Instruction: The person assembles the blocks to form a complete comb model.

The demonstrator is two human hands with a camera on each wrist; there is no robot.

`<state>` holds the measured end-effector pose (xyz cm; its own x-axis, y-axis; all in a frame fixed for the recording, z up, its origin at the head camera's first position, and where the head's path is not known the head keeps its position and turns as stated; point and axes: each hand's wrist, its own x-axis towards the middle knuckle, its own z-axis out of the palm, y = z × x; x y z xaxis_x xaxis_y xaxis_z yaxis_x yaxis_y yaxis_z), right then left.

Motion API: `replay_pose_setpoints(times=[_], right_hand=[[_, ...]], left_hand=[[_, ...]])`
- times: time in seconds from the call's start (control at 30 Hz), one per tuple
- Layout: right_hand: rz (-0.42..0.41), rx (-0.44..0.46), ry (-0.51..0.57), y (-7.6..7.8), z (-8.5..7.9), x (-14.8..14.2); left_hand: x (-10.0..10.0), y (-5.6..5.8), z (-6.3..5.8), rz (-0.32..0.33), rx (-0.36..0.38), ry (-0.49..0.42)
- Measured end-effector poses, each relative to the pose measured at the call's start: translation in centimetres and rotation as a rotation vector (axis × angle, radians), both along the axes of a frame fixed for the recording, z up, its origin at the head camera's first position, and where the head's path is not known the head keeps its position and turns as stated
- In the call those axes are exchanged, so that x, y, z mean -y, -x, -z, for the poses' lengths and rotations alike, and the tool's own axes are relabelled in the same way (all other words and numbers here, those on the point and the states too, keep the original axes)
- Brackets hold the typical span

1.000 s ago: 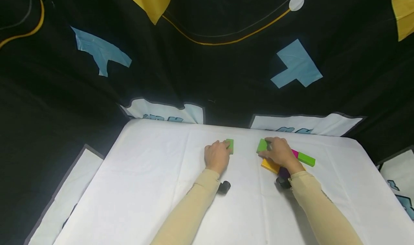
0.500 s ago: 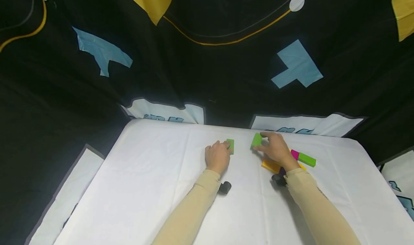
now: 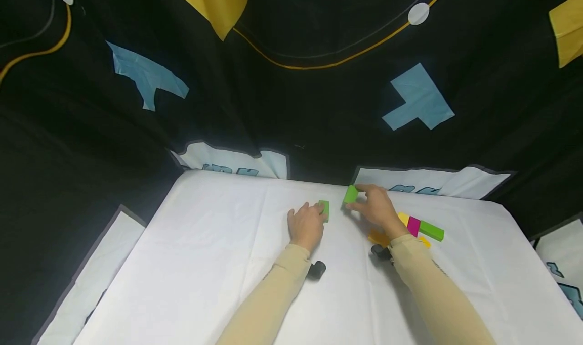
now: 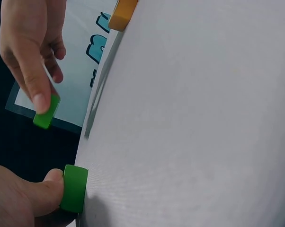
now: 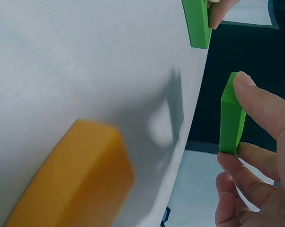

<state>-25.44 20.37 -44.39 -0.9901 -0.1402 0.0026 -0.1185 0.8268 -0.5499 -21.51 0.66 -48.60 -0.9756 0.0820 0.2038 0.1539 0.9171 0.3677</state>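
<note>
My left hand grips a green block that stands on the white table; its thumb presses one face and the other fingers are mostly hidden behind. To the right of it, my right hand pinches a second green block by its two ends, between thumb and fingertips. This second block is lifted off the cloth, with its shadow cast on the table in the right wrist view. A short gap separates the two green blocks.
Right of the right hand lie an orange block, a magenta block, another green block and yellow pieces, partly under the forearm. A dark patterned curtain hangs behind the table's far edge.
My right hand has carried its green block leftward, away from the coloured blocks and closer to the left hand, tilting it on the way. The left hand has stayed in place.
</note>
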Motion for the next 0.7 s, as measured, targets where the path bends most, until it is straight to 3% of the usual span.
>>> replay_pose_setpoints(times=[0.37,0.7], right_hand=[[-0.024,-0.028,0.0,0.9,-0.3,2.1],[-0.025,-0.03,-0.029,2.4,0.1,3.5]], left_hand=[[0.1,-0.1,0.0,0.008,0.011,-0.077],[0.0,0.0,-0.1,0.003,0.024,-0.053]])
